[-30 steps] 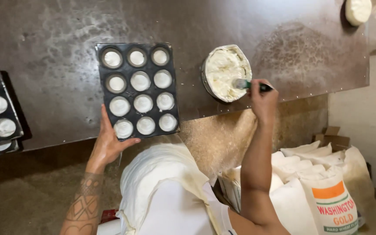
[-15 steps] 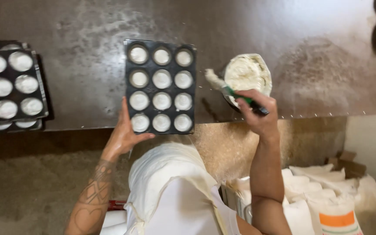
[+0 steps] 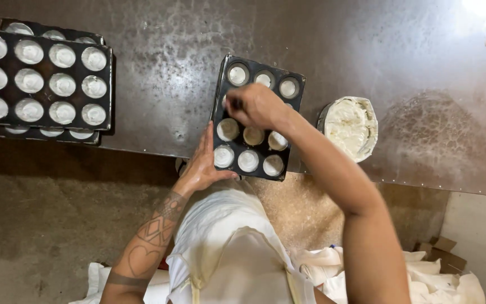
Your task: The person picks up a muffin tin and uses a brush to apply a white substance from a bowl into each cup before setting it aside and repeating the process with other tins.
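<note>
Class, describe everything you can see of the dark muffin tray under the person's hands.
The muffin tray is dark metal with round cups in rows of three, most coated pale inside. It lies flat, slightly skewed, at the near edge of the brown worktop, its near end seeming to jut past that edge. The left hand grips its near left side; the right hand hovers closed over its middle cups, hiding some. A round bowl of white paste sits just right.

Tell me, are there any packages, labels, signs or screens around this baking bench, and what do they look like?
Cardboard box: on the floor at lower right, brown, flaps open, partly hidden.
White sacks: on the floor by the box, soft and crumpled; no printing shows from here.
No labels, signs or screens can be seen on the metal table, the muffin tin or the dough bowl.
</note>
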